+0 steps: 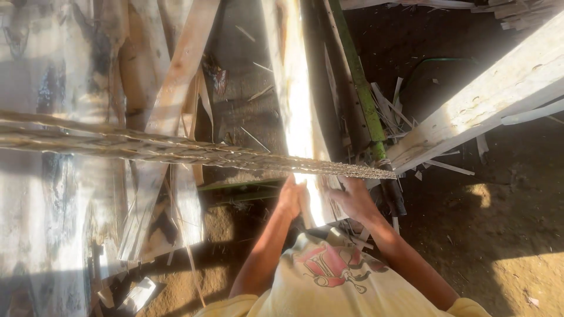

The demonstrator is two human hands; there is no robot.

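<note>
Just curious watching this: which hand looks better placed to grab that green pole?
Probably the right hand. It lies on the strips close to the green pole, which runs along its side. The left hand sits farther off, across the bright plank.

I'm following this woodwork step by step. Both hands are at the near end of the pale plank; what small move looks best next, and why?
Probably slide the right hand further along the pale plank for a firmer grip. It lies flat on the plank's near end beside the left hand, and the serrated strip crosses just above both.
</note>
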